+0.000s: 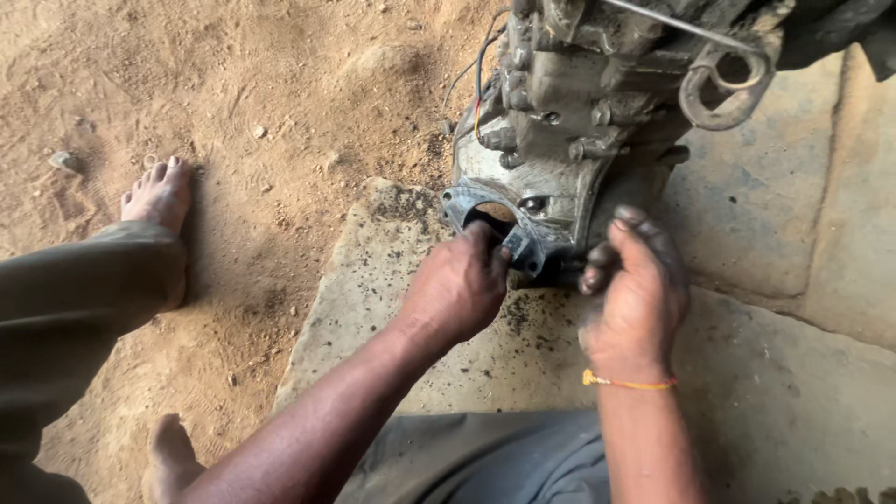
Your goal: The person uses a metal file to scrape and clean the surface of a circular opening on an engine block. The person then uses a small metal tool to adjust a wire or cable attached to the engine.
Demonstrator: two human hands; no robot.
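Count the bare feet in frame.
2. One foot rests on the sandy ground at upper left, toes pointing up-frame. The other foot is at the bottom edge beside the left forearm, partly cropped. None else shows.

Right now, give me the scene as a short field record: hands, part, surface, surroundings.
left hand: left hand grips the dark round flange at the lower end of the engine block
right hand: right hand, greasy, fingers curled against the block's lower edge; grip contents hidden
part: grimy metal engine block, wires on its left side
surface: stone slab, dark grit scattered
surroundings: sandy ground, bare foot
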